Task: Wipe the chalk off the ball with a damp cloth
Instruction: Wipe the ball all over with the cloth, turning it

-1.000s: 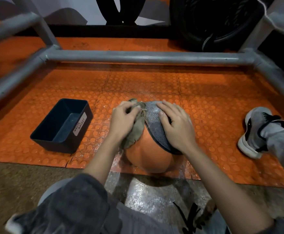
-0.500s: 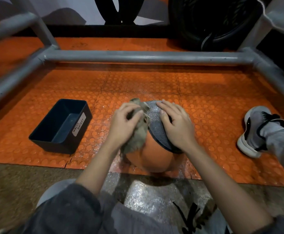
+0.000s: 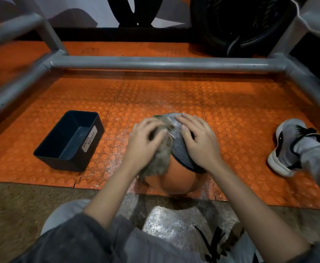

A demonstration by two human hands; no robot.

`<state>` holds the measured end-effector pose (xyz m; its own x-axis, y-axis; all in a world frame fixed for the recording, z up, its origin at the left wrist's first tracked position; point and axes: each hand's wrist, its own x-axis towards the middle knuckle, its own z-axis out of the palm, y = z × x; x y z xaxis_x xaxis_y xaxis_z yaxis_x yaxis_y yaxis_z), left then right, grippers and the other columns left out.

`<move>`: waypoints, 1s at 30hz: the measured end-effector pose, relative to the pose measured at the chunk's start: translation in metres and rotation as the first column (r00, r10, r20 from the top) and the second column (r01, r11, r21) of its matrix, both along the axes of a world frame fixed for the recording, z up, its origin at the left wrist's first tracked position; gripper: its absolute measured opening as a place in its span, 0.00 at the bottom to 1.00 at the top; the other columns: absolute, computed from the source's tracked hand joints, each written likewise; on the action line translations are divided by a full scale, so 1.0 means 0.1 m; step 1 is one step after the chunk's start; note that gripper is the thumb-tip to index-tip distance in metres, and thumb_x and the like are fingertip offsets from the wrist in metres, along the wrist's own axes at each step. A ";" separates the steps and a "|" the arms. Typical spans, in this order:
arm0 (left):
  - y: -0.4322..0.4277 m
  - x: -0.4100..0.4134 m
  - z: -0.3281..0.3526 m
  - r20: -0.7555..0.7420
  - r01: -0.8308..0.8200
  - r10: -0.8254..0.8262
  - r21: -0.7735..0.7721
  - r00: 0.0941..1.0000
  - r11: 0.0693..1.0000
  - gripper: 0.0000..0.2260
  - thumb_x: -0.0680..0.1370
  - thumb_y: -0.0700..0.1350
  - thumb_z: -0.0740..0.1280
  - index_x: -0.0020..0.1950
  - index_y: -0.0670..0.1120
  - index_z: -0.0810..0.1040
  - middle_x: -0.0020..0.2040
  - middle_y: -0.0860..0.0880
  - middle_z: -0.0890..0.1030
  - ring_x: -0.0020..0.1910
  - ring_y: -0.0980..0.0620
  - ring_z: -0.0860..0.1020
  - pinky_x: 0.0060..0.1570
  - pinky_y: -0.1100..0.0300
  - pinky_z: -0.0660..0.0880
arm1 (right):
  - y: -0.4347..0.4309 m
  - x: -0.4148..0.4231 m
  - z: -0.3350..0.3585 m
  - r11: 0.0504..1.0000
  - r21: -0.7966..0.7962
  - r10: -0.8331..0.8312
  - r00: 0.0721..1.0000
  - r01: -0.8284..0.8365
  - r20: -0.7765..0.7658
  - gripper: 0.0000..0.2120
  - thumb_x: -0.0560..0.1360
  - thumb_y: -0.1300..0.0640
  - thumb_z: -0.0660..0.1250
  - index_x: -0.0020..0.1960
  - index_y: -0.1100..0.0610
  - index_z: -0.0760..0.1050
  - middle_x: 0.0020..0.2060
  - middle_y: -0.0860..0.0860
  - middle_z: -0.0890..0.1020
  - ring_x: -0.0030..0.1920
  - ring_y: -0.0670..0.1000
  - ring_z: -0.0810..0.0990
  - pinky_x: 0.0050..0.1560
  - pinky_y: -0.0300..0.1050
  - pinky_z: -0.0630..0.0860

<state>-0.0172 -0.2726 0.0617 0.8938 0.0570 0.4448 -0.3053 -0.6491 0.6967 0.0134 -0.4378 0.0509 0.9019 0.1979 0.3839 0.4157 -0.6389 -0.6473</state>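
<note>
Orange ball (image 3: 178, 177) lies right beneath your left grip (image 3: 144, 143), which clutches the cloth (image 3: 155, 162) against its left side; your right grip (image 3: 199, 143) rests flat opposite.

Has slid the left hand (image 3: 146, 141) a little to the right over the top of the ball (image 3: 178, 177), closer to the right hand (image 3: 199, 143). Shows it smeared with motion now, where sharp a second ago. Has narrowed the gap between the two thumbs across the grey panel (image 3: 179, 149). Has dragged the cloth (image 3: 156, 163) along beneath the palm. Leaves it trailing lower down the ball's left flank than half a second ago, with the ragged end nearer the mat (image 3: 155, 92). Hides slightly more of the orange on that side. No longer shows the pale scrap once at the bottom-left corner.
</note>
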 end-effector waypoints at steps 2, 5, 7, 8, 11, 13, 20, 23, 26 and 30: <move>0.14 0.20 0.01 -0.156 -0.105 0.069 -0.238 0.985 0.966 0.04 0.77 0.44 0.66 0.49 0.47 0.79 0.49 0.53 0.78 0.51 0.54 0.75 0.50 0.73 0.67 | 0.05 -0.06 0.01 1.000 -0.009 -0.026 1.000 0.026 0.013 0.21 0.77 0.44 0.51 0.65 0.44 0.74 0.67 0.42 0.73 0.70 0.49 0.66 0.70 0.51 0.60; 0.18 0.27 -0.07 -0.270 -0.210 0.118 -0.344 0.956 0.915 0.04 0.78 0.41 0.65 0.50 0.49 0.78 0.49 0.53 0.80 0.53 0.52 0.77 0.51 0.65 0.71 | 0.07 -0.11 0.01 0.998 -0.018 -0.052 0.997 0.053 0.053 0.22 0.77 0.44 0.50 0.64 0.45 0.75 0.66 0.43 0.74 0.69 0.49 0.67 0.68 0.51 0.61; 0.09 0.14 -0.07 -0.172 -0.173 0.128 -0.284 0.977 0.943 0.06 0.77 0.45 0.66 0.52 0.50 0.80 0.51 0.54 0.79 0.55 0.53 0.77 0.58 0.62 0.70 | 0.07 -0.11 0.01 0.998 -0.017 -0.058 0.996 0.060 0.069 0.24 0.76 0.44 0.48 0.64 0.46 0.75 0.65 0.44 0.75 0.68 0.50 0.68 0.67 0.51 0.62; 0.03 0.06 -0.05 -0.087 -0.135 0.120 -0.198 0.989 0.971 0.08 0.76 0.48 0.65 0.52 0.49 0.81 0.52 0.54 0.79 0.55 0.54 0.76 0.60 0.64 0.68 | 0.06 -0.09 0.01 0.998 -0.022 -0.057 0.996 0.058 0.066 0.25 0.75 0.44 0.47 0.64 0.46 0.75 0.65 0.45 0.75 0.68 0.50 0.69 0.68 0.51 0.63; -0.22 -0.20 -0.03 0.140 -0.039 0.024 0.107 0.990 0.993 0.12 0.74 0.50 0.63 0.50 0.45 0.82 0.49 0.52 0.81 0.52 0.55 0.72 0.53 0.67 0.63 | 0.03 -0.02 0.00 0.999 -0.025 -0.040 0.999 0.041 0.027 0.27 0.75 0.42 0.45 0.65 0.46 0.74 0.66 0.44 0.74 0.69 0.51 0.67 0.69 0.53 0.62; -0.31 -0.31 -0.04 0.203 0.022 -0.063 0.200 0.977 0.980 0.11 0.75 0.49 0.64 0.49 0.45 0.82 0.48 0.52 0.81 0.50 0.53 0.71 0.53 0.62 0.64 | 0.00 0.02 -0.01 1.000 -0.022 -0.020 1.000 0.021 0.009 0.28 0.75 0.41 0.44 0.66 0.45 0.73 0.67 0.44 0.73 0.69 0.50 0.67 0.70 0.53 0.62; 0.07 0.13 0.05 -0.101 -0.147 0.130 -0.181 0.986 0.973 0.07 0.76 0.39 0.67 0.52 0.41 0.82 0.48 0.52 0.77 0.54 0.51 0.76 0.53 0.73 0.65 | 0.03 -0.02 -0.01 0.998 -0.025 -0.054 0.998 0.054 0.011 0.21 0.78 0.47 0.51 0.66 0.46 0.73 0.67 0.44 0.73 0.70 0.50 0.66 0.70 0.50 0.59; 0.01 0.12 0.01 -0.126 -0.176 0.157 -0.165 0.980 0.970 0.08 0.76 0.42 0.67 0.52 0.43 0.83 0.49 0.53 0.78 0.55 0.47 0.76 0.57 0.65 0.67 | 0.03 -0.02 0.01 0.997 -0.014 -0.077 0.997 0.077 0.021 0.21 0.78 0.49 0.50 0.66 0.48 0.74 0.66 0.45 0.74 0.68 0.49 0.67 0.69 0.50 0.61; -0.20 -0.09 0.00 0.024 -0.097 0.097 0.013 0.995 0.995 0.10 0.74 0.47 0.65 0.49 0.45 0.83 0.48 0.55 0.79 0.53 0.46 0.76 0.56 0.65 0.64 | 0.00 0.04 0.01 0.998 0.025 -0.064 0.998 0.064 -0.002 0.21 0.78 0.49 0.50 0.66 0.49 0.74 0.66 0.46 0.74 0.69 0.51 0.68 0.69 0.54 0.62; -0.31 -0.24 -0.01 0.119 0.041 -0.062 0.170 0.991 0.985 0.12 0.75 0.50 0.63 0.49 0.46 0.83 0.49 0.54 0.81 0.52 0.50 0.72 0.53 0.56 0.68 | -0.06 0.06 -0.03 0.998 0.041 -0.047 0.999 0.048 -0.025 0.23 0.78 0.45 0.48 0.66 0.48 0.74 0.67 0.45 0.73 0.70 0.51 0.67 0.70 0.55 0.62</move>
